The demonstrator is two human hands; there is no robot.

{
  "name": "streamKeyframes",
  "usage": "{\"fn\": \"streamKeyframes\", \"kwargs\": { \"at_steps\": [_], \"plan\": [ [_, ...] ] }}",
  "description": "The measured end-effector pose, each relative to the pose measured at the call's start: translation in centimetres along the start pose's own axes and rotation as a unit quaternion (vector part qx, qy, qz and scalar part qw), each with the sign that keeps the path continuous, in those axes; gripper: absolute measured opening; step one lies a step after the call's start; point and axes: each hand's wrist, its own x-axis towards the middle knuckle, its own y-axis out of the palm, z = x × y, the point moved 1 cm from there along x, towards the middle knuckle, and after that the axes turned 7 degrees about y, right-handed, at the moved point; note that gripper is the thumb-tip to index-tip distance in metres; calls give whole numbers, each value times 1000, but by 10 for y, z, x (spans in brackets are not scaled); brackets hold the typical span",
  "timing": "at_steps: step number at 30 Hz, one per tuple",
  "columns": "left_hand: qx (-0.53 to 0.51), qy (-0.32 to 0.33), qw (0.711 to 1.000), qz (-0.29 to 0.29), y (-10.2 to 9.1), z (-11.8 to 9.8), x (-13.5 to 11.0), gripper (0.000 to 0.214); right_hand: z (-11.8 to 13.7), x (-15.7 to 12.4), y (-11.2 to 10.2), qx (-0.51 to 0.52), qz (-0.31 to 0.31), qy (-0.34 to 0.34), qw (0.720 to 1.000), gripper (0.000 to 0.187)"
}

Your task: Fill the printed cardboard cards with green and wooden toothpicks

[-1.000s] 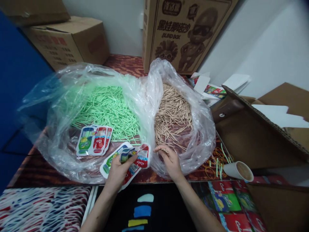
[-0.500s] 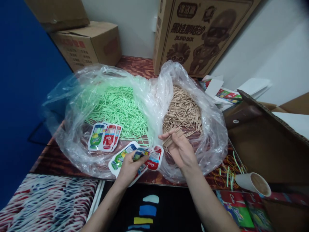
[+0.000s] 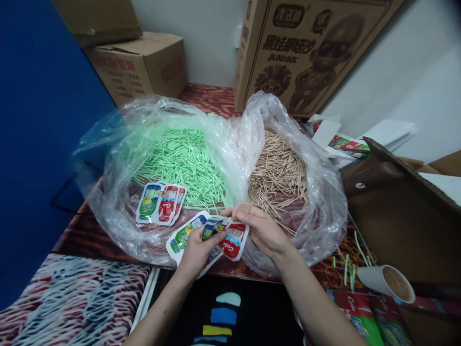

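My left hand [image 3: 199,249] is closed on a printed drink-shaped pouch [image 3: 233,246], thumb across its front. The pouch's red Cola half points right, with brown sticks showing in its window. Pinched in my right hand [image 3: 265,231] is a small bunch of brown sticks [image 3: 245,208], touching or just above the top edge of the Cola half. Under my left hand lies another green and red pouch [image 3: 179,239], partly covered. A small stack of filled pouches [image 3: 157,204] rests to the left, before the pile of green sticks [image 3: 187,163]. Loose brown sticks [image 3: 279,166] lie beyond my right hand.
Clear plastic bags [image 3: 236,144] surround both piles. Cardboard boxes [image 3: 144,67] and a large printed box [image 3: 288,53] stand behind. At right are an open carton [image 3: 392,206], a tipped paper cup [image 3: 389,281], rubber bands [image 3: 334,276] and printed packets [image 3: 360,312].
My right hand has moved left and down from the brown pile, bringing its sticks to the top of the held pouch. My left hand keeps its hold. The view has shifted slightly.
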Motion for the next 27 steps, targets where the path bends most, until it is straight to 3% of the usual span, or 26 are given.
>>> {"fn": "streamKeyframes", "kwargs": {
  "at_steps": [3,7,11,17,20,23,25,27],
  "plan": [
    [44,35,998,-25,-3,-4,0,21,4,-8,7,-97,31,12,995,18],
    [81,78,992,-48,-10,-10,-1,23,12,-16,15,-225,-26,-108,968,28],
    [84,95,990,-53,-17,-15,-4,20,10,-20,22,-346,-71,-209,912,21],
    [68,104,991,-53,-20,-19,-11,20,1,-23,30,-413,-62,-243,875,20],
    [73,104,990,-65,-24,-18,-14,18,1,-25,38,-468,-8,-234,852,17],
    [34,74,994,-78,-40,-18,-15,20,4,-21,41,-433,31,-205,877,19],
    [-1,61,993,-101,-62,-22,-10,23,4,-12,36,-362,-8,-191,912,20],
    [-13,76,987,-142,-89,-29,2,28,-2,2,29,-317,-68,-179,929,20]
  ]
}}
